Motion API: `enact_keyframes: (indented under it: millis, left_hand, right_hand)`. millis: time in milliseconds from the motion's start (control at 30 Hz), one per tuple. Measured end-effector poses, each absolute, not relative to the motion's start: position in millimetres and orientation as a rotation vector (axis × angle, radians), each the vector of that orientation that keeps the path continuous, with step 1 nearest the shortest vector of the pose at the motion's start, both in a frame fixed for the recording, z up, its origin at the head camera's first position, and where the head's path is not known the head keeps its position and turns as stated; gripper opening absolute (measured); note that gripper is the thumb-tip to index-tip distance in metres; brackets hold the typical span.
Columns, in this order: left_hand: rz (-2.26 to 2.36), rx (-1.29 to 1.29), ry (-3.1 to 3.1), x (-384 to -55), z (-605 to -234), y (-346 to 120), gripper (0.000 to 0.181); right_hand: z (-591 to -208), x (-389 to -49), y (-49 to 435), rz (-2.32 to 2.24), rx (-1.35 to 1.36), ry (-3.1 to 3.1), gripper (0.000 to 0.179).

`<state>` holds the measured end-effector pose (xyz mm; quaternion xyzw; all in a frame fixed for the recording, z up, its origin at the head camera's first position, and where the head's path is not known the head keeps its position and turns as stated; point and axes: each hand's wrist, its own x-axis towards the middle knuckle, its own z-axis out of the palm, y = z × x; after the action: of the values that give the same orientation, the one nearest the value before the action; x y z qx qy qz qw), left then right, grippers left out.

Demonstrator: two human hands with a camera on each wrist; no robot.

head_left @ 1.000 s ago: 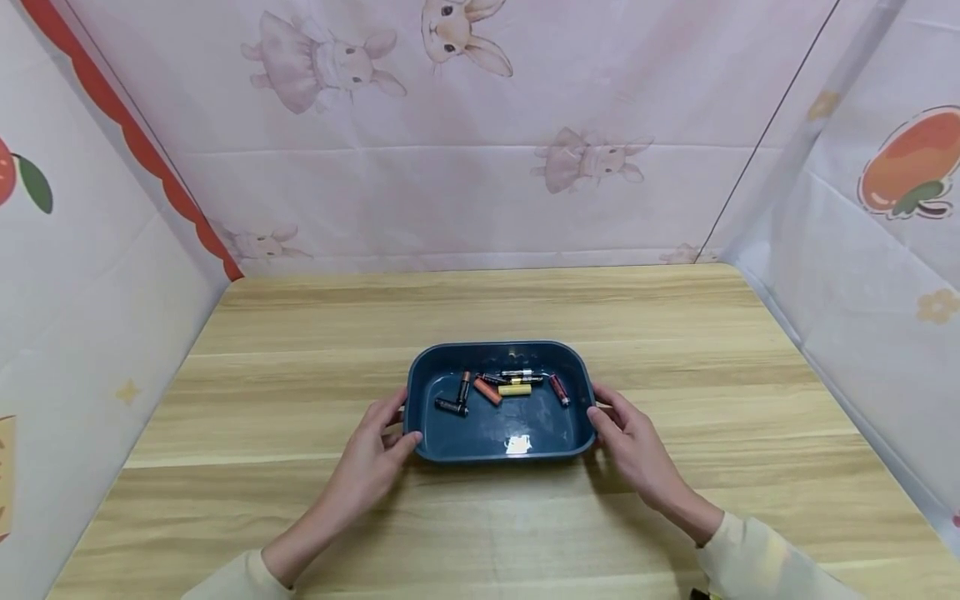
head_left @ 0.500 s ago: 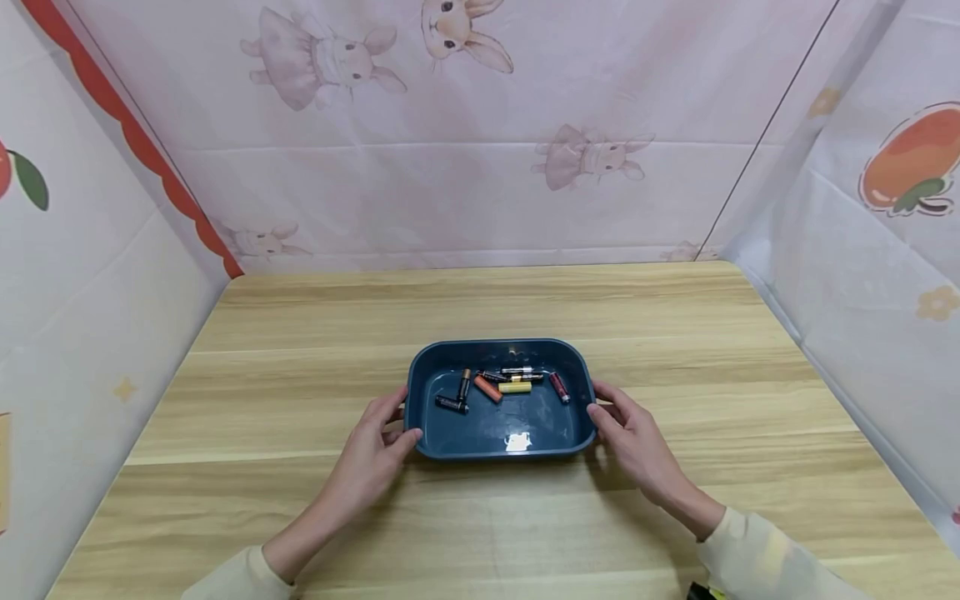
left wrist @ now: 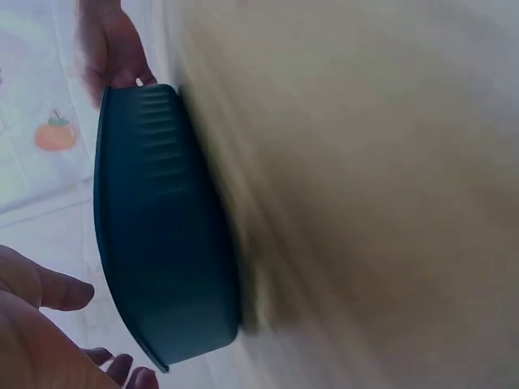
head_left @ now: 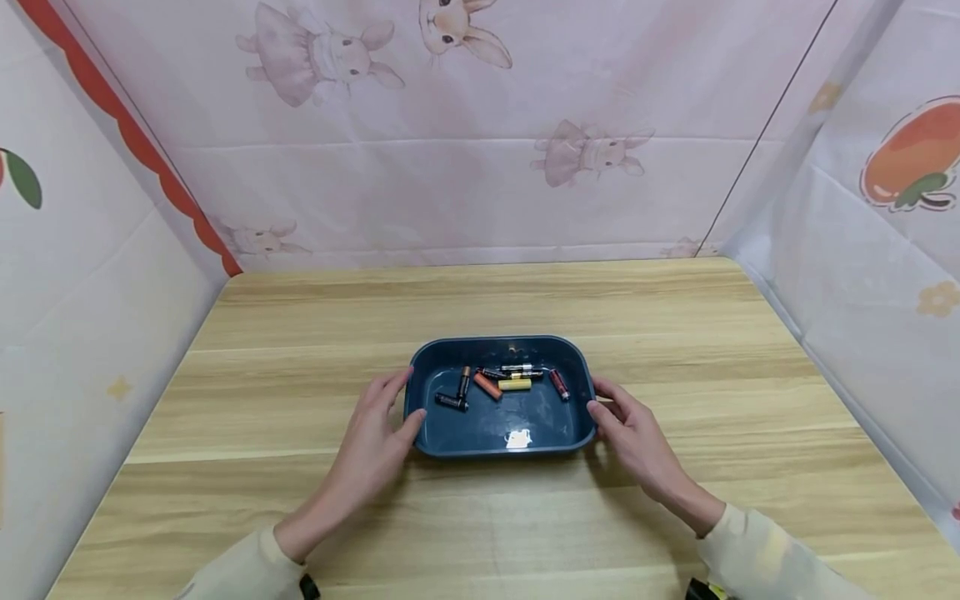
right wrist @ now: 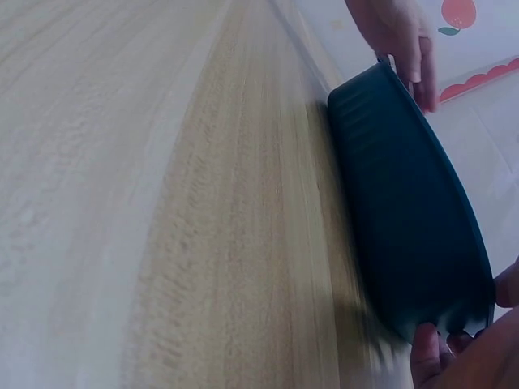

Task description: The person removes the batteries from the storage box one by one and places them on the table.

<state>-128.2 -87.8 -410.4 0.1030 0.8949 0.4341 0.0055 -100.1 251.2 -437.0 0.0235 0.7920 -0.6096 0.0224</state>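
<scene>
A dark blue plastic bin (head_left: 465, 454) stands on the wooden table. Several batteries lie inside it: a yellow battery (head_left: 514, 385), an orange battery (head_left: 487, 386), a red battery (head_left: 559, 385), and several dark ones, including a black battery (head_left: 451, 402). At the bin's left end is my left hand (head_left: 375, 437), its thumb and fingers spread; the left wrist view shows them apart from the wall. My right hand (head_left: 637, 442) holds the right end, thumb by the rim and fingers against the outside, as the right wrist view (right wrist: 466, 356) also shows.
The wooden table (head_left: 480, 533) surrounds the bin on all sides. Behind it hangs a pink rabbit-print cloth (head_left: 450, 200), and white printed cloths stand at left and right. A small black and yellow object (head_left: 703, 590) shows beside the right sleeve.
My left hand has loosened from the bin's left end, its fingers rising and spreading slightly. The right hand keeps its hold. The bin and batteries have stayed in place, apart from a slight view shift.
</scene>
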Motion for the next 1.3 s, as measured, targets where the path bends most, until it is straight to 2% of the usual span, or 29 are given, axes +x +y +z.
enact_keyframes:
  millis: [233,467,667,1033,1300]
  left_hand:
    - [1.284,0.645,2.916,-141,-401,-70,0.054]
    - [1.142,0.733,2.885,-156,-399,-53,0.049]
    - [0.987,0.722,2.867,-169,-407,-42,0.046]
    - [0.765,0.623,2.865,-173,-410,-32,0.027]
    - [0.683,0.535,2.804,-180,-412,-22,0.025]
  right_hand:
    - [-435,-102,251,-1.898,0.065,2.443,0.045]
    - [-437,-102,251,-1.916,0.056,2.437,0.045]
    - [-438,-103,251,-1.925,0.056,2.435,0.045]
    - [-439,-103,251,-1.923,0.061,2.439,0.044]
    - [-441,-101,252,-1.921,0.069,2.436,0.045]
